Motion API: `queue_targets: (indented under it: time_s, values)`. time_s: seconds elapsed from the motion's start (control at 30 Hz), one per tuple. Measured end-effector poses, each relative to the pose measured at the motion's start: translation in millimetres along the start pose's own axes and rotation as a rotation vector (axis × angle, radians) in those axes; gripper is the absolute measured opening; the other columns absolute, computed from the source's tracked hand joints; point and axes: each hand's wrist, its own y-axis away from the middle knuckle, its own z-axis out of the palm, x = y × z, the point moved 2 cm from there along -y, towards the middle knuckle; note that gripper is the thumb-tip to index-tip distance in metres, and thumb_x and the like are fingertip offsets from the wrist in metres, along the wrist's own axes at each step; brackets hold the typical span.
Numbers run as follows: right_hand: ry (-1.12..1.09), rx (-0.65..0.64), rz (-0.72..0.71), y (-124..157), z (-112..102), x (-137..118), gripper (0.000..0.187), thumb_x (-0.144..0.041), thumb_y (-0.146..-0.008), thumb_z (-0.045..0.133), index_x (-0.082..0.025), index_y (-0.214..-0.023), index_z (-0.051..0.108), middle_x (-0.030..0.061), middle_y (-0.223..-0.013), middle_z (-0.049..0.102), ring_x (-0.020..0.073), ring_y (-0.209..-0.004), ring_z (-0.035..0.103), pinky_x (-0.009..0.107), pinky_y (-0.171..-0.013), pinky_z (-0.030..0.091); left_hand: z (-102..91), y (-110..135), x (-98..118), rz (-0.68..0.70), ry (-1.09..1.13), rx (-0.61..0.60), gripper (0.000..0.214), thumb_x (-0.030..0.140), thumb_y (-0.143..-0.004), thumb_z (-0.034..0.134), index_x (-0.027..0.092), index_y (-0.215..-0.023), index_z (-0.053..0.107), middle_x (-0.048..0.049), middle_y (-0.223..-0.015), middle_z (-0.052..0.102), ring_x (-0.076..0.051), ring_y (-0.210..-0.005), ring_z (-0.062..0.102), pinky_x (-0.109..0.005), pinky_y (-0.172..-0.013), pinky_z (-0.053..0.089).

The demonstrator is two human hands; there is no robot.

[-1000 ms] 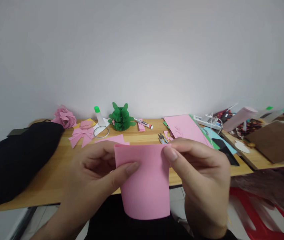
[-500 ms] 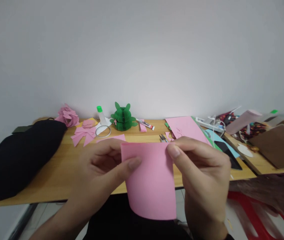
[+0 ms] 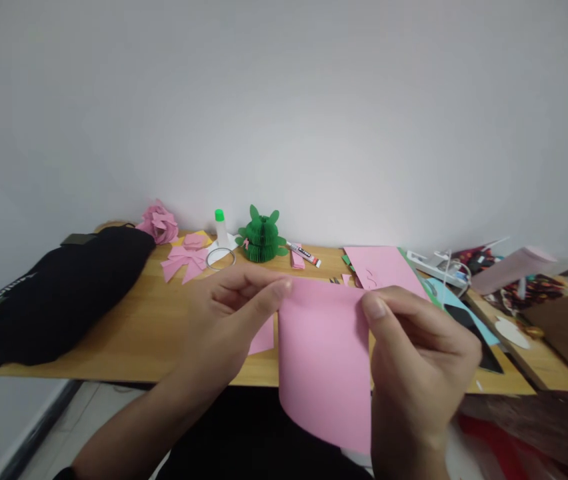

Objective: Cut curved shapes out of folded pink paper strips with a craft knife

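A sheet of pink paper [image 3: 324,363] hangs between my two hands, its lower part curving down over my lap. My left hand [image 3: 234,320] pinches the top left corner between thumb and fingers. At the top right corner, my right hand [image 3: 421,353] grips the same sheet with its thumb in front. A narrow fold seems to run along the top edge. Behind my left hand, another piece of pink paper [image 3: 263,338] lies on the wooden table [image 3: 129,327]. The tips of scissors [image 3: 335,281] show just past the held sheet.
Along the wall stand a pink paper flower [image 3: 160,223], a glue stick [image 3: 221,227], a green honeycomb paper figure [image 3: 263,235] and a glue tube [image 3: 305,255]. A black bag [image 3: 74,293] lies left. To the right are pink sheets [image 3: 387,267], a power strip [image 3: 437,270] and a phone [image 3: 474,337].
My left thumb has moved from the sheet's face up to its top left corner. Both hands and the sheet sit slightly further right in view, as the camera has shifted.
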Motion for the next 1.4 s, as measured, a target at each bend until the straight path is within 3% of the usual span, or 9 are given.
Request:
queue_targets:
  time_s: [0.23, 0.43, 0.57, 0.67, 0.77, 0.87, 1.07, 1.4]
  values:
    - [0.038, -0.003, -0.030, -2.5, 0.7, 6.5, 0.013, -0.015, -0.083, 0.071, -0.025, -0.075, 0.075, -0.0047, -0.063, 0.068, 0.0092, -0.056, 0.060, 0.022, -0.053, 0.049, -4.3, -5.2, -5.0, -0.022, -0.039, 0.001, 0.010, 0.016, -0.076, 0.076, 0.026, -0.073, 0.078, 0.0036, -0.068, 0.074, -0.007, -0.061, 0.066, -0.014, -0.060, 0.055]
    - [0.053, -0.005, -0.012, -1.4, 4.1, 10.0, 0.012, -0.016, -0.082, 0.072, -0.025, -0.075, 0.075, -0.0035, -0.064, 0.069, 0.0109, -0.056, 0.060, 0.025, -0.054, 0.050, -5.0, -7.1, -8.3, 0.040, -0.068, 0.100, 0.009, 0.017, -0.071, 0.077, 0.024, -0.067, 0.076, 0.0024, -0.066, 0.072, -0.011, -0.062, 0.065, -0.020, -0.062, 0.055]
    - [0.054, 0.016, 0.016, -4.2, 5.7, 18.5, 0.011, -0.018, -0.081, 0.073, -0.025, -0.074, 0.075, -0.0038, -0.063, 0.068, 0.0101, -0.055, 0.059, 0.024, -0.052, 0.048, -3.4, -11.3, -16.7, -0.041, -0.068, 0.125, 0.005, 0.027, -0.069, 0.078, 0.022, -0.071, 0.076, 0.0006, -0.063, 0.071, -0.012, -0.060, 0.064, -0.023, -0.060, 0.056]
    - [0.051, 0.043, 0.035, -6.1, 4.9, 24.8, 0.012, -0.018, -0.081, 0.073, -0.025, -0.072, 0.076, -0.0035, -0.062, 0.069, 0.0099, -0.054, 0.060, 0.023, -0.051, 0.048, -2.8, -10.8, -26.0, -0.162, -0.056, 0.036, 0.019, 0.031, -0.064, 0.083, 0.021, -0.079, 0.078, -0.0022, -0.069, 0.073, -0.015, -0.064, 0.066, -0.026, -0.063, 0.057]
    - [0.047, 0.056, 0.065, -6.5, 4.1, 28.4, 0.010, -0.019, -0.081, 0.073, -0.024, -0.072, 0.076, -0.0026, -0.063, 0.071, 0.0104, -0.054, 0.061, 0.022, -0.049, 0.049, -3.1, -7.8, -33.8, -0.237, -0.051, -0.117, 0.016, 0.028, -0.065, 0.083, 0.022, -0.079, 0.078, -0.0036, -0.075, 0.076, -0.018, -0.066, 0.067, -0.030, -0.066, 0.058]
    - [0.034, 0.066, 0.070, -5.8, 4.3, 30.0, 0.009, -0.019, -0.081, 0.073, -0.024, -0.074, 0.077, -0.0024, -0.064, 0.072, 0.0100, -0.055, 0.062, 0.021, -0.050, 0.050, -5.2, -7.7, -35.6, -0.210, -0.127, -0.108, 0.004, 0.027, -0.071, 0.078, 0.024, -0.071, 0.076, -0.0009, -0.070, 0.074, -0.016, -0.060, 0.062, -0.027, -0.059, 0.053]
    - [0.069, 0.085, 0.080, -3.9, 6.5, 32.9, 0.010, -0.023, -0.081, 0.074, -0.022, -0.071, 0.075, -0.0008, -0.063, 0.071, 0.0115, -0.055, 0.063, 0.023, -0.049, 0.051, -5.3, -12.8, -31.0, -0.160, -0.268, -0.026, 0.021, 0.035, -0.069, 0.076, 0.021, -0.055, 0.067, 0.0020, -0.053, 0.060, -0.012, -0.051, 0.050, -0.023, -0.049, 0.043]
    - [0.074, 0.050, 0.113, -6.4, 5.8, 30.7, 0.015, -0.027, -0.080, 0.073, -0.021, -0.067, 0.073, -0.0009, -0.059, 0.069, 0.0124, -0.053, 0.062, 0.024, -0.048, 0.050, -7.9, -16.4, -38.4, -0.219, -0.074, -0.051, 0.018, 0.036, -0.066, 0.081, 0.020, -0.064, 0.072, 0.0027, -0.056, 0.060, -0.012, -0.055, 0.055, -0.024, -0.056, 0.049]
